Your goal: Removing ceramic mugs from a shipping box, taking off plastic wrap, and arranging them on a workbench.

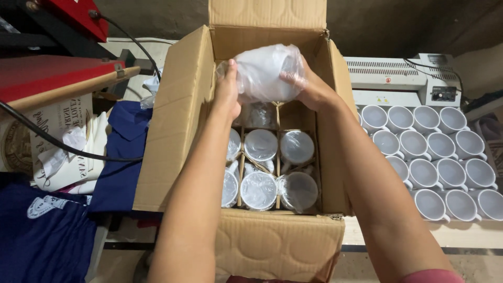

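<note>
A white mug wrapped in clear plastic [267, 71] hangs over the far end of an open cardboard box [173, 126]. My left hand [227, 94] grips its left side and my right hand [309, 88] holds its right side. Below, the box's cardboard dividers hold several more plastic-wrapped white mugs [260, 147], standing upright in their cells. The cell at the far right of the box looks empty.
Several unwrapped white mugs [435, 157] stand in rows on the surface to the right, in front of a white machine [398, 78]. To the left lie dark blue shirts [120, 157], white printed cloth [63, 141], a black cable and a red press [47, 73].
</note>
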